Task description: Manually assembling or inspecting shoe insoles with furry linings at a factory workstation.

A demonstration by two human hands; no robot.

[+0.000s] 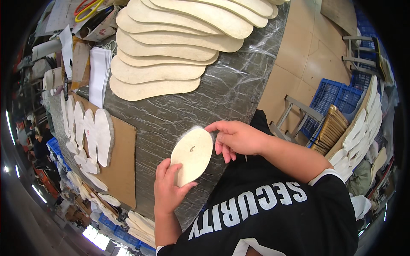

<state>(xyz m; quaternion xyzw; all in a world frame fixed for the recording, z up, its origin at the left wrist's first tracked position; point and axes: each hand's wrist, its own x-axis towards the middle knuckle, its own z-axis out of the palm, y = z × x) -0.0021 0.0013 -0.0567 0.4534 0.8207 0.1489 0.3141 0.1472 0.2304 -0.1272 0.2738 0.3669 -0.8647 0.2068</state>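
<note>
A cream insole (194, 155) with a small dark mark on its face and fuzzy fibre along its upper edge is held tilted over the table. My left hand (168, 183) is closed on its lower left end, thumb and fingers at the rim. At the upper right rim, the index fingertip of my right hand (235, 137) touches the fuzzy edge, while its other fingers hang loosely bent and apart. Beyond both hands, a fanned row of similar cream insoles (156, 87) lies overlapping at the table's far side.
The table (230, 81) has a shiny, wrinkled dark cover. On its left lie brown cardboard (124, 170), white fuzzy insoles (103, 136), a paper stack (99, 72) and yellow-handled scissors (89, 10). Blue crates (333, 98), a metal-framed stool (294, 109) and more insoles (363, 123) stand at right.
</note>
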